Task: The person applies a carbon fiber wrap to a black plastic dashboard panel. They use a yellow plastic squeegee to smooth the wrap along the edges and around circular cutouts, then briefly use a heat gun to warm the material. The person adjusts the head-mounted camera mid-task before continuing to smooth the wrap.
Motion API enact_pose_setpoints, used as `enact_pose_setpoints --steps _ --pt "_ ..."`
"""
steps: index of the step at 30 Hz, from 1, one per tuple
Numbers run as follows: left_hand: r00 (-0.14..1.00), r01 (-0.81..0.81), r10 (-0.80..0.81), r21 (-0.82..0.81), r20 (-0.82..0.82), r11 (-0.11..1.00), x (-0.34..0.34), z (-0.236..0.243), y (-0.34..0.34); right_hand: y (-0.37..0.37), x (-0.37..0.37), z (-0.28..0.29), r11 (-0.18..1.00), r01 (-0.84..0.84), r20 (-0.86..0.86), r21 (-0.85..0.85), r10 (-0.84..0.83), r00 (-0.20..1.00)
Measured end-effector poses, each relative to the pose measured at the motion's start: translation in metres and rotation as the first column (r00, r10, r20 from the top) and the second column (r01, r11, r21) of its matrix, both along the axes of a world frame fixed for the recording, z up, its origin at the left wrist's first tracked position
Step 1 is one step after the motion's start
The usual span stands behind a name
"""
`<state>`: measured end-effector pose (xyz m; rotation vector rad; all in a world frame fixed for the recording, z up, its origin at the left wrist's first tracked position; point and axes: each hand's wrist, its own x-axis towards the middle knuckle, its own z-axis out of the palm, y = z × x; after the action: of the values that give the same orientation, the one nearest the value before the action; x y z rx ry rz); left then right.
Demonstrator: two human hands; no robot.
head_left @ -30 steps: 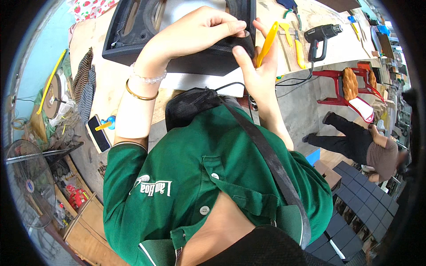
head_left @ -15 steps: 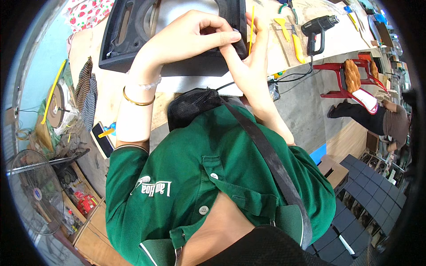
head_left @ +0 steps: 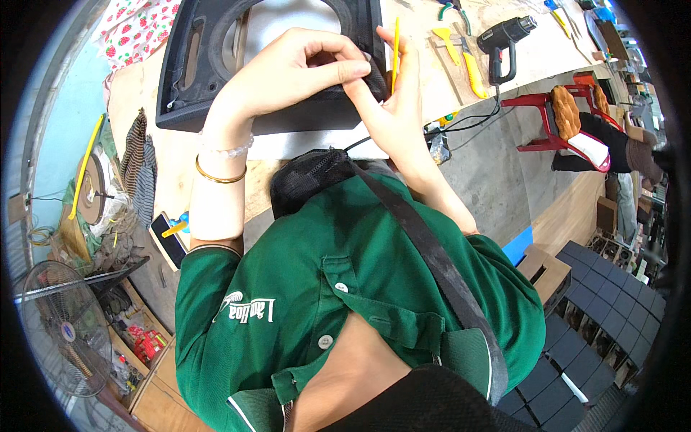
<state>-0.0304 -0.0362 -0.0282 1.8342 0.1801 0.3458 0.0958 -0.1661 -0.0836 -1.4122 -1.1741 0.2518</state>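
Note:
A black speaker cabinet (head_left: 288, 119) with a large round cut-out lies on the table at the top. My left hand (head_left: 306, 68) bends over its near right corner, thumb and fingertips pinched together. What they pinch is hard to make out, though some dark mesh-like material (head_left: 376, 85) shows at that corner. My right hand (head_left: 392, 101) is against the cabinet's right side, its thumb meeting the left fingertips. A thin yellow stick (head_left: 395, 54) stands out between the right thumb and fingers; its lower end is hidden.
Right of the cabinet lie a yellow scraper (head_left: 448, 45), a yellow-handled cutter (head_left: 473, 75), pliers (head_left: 461, 14) and a corded black heat gun (head_left: 502, 43). A red stool (head_left: 536, 122) stands on the right, a person (head_left: 612, 140) beside it. Left are a phone (head_left: 169, 241) and a fan (head_left: 65, 327).
Both hands stay at the cabinet's corner in nearly the same pose. The view has shifted slightly. On the right, the person's legs have moved closer behind the stool.

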Motion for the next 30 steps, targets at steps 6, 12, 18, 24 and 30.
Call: enact_pose_setpoints --steps 6,12,18,24,30 --pt "0.998 0.004 0.002 0.088 -0.069 0.996 -0.0035 0.0056 0.0022 -0.0004 -0.001 0.0017 0.999 -0.039 -0.063 0.0 0.039 0.997" --pt "0.995 0.013 -0.009 0.037 -0.101 0.999 -0.0026 0.0045 0.0032 -0.0033 -0.0034 0.0068 0.987 -0.157 -0.317 0.026 0.157 0.935" --pt "0.99 -0.017 0.024 0.055 -0.138 0.998 -0.0026 0.004 0.004 -0.0032 -0.0046 0.0072 0.986 -0.168 -0.311 0.022 0.166 0.936" --pt "0.991 -0.014 0.021 0.052 -0.132 0.999 -0.0027 0.0038 0.0036 -0.0025 -0.0037 0.0041 0.984 -0.173 -0.318 0.037 0.175 0.932" --pt "0.992 -0.006 0.011 0.043 -0.122 0.999 -0.0029 0.0048 0.0038 -0.0014 -0.0027 0.0019 0.987 -0.157 -0.272 0.045 0.163 0.948"
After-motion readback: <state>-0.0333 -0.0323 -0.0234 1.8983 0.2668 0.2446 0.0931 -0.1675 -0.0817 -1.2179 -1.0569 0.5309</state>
